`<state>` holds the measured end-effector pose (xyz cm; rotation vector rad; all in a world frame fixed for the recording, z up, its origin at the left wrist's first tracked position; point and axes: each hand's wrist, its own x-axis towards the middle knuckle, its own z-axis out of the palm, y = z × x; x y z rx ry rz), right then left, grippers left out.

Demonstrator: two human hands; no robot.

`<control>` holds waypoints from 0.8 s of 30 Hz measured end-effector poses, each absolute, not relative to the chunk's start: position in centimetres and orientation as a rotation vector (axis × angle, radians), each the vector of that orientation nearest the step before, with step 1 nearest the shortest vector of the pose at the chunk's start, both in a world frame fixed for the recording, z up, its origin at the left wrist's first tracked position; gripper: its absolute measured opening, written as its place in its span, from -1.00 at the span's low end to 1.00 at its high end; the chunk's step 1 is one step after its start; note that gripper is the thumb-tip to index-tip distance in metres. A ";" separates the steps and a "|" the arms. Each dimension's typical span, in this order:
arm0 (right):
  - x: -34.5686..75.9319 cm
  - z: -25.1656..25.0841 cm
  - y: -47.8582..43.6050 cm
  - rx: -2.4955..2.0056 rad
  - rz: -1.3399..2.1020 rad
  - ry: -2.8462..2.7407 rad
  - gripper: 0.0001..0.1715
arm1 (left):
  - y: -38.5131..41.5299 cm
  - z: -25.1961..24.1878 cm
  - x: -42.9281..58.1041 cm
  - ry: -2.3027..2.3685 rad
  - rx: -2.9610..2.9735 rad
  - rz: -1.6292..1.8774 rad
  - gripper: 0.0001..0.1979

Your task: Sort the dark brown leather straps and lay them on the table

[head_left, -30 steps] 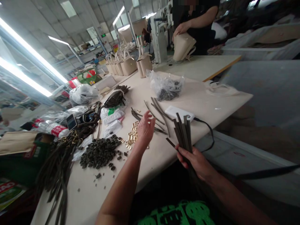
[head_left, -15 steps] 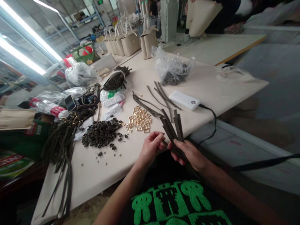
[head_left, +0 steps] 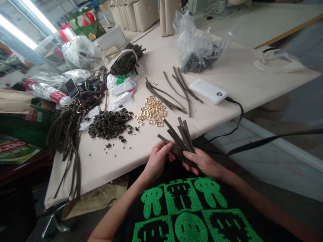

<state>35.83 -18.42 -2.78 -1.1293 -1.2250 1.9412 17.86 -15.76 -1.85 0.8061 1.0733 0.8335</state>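
Several dark strips (head_left: 183,136) fan out from my right hand (head_left: 202,162), whose fingers and thumb are closed round their lower part. My left hand (head_left: 160,157) pinches one strip of the bunch near its end, which points up and left. Beyond my hands lies a pile of gold buckles (head_left: 152,112). To its left is a heap of small dark loops (head_left: 109,124). More loose dark strips (head_left: 165,97) lie behind the buckles, near a white power bank (head_left: 209,91) with a black cable.
On the table (head_left: 141,144), a clear plastic bag (head_left: 199,50) of dark pieces and a tied strip bundle (head_left: 126,60) stand farther back. Long dark straps (head_left: 73,168) hang over the left edge. Beige bags (head_left: 146,15) stand at the back. A bottle (head_left: 52,92) lies left.
The view has tilted down and moved closer to the table. In my left hand, one strip is now spread leftward from the bunch; my right hand keeps its hold.
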 end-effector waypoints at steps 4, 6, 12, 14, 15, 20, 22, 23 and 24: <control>36.0 -3.1 -18.4 -1.159 2.009 -1.331 -0.45 | -16.3 -2.2 17.2 1.097 0.774 0.825 -0.73; 35.9 -3.1 -18.5 -1.172 2.048 -1.370 -0.44 | -16.5 -2.2 16.9 1.121 0.786 0.839 -0.73; 35.6 -2.6 -18.7 -1.169 2.197 -1.356 -0.39 | -17.1 -2.5 16.7 1.141 0.606 0.874 -0.63; 35.6 -2.6 -18.8 -1.166 2.218 -1.337 -0.37 | -17.4 -2.6 16.5 1.128 0.530 0.887 -0.64; 35.6 -2.6 -18.8 -1.165 2.232 -1.328 -0.37 | -17.6 -2.7 16.4 1.121 0.492 0.897 -0.66; 35.6 -2.7 -18.8 -1.162 2.294 -1.297 -0.35 | -18.1 -3.0 15.9 1.083 0.382 0.940 -0.71; 35.6 -2.8 -18.9 -1.171 2.278 -1.295 -0.34 | -18.3 -3.1 15.8 1.071 0.337 0.943 -0.72; 35.5 -2.9 -18.9 -1.171 2.266 -1.291 -0.34 | -18.4 -3.1 15.8 1.064 0.309 0.946 -0.72; 35.5 -2.9 -19.0 -1.170 2.254 -1.287 -0.34 | -18.4 -3.1 15.7 1.055 0.279 0.949 -0.73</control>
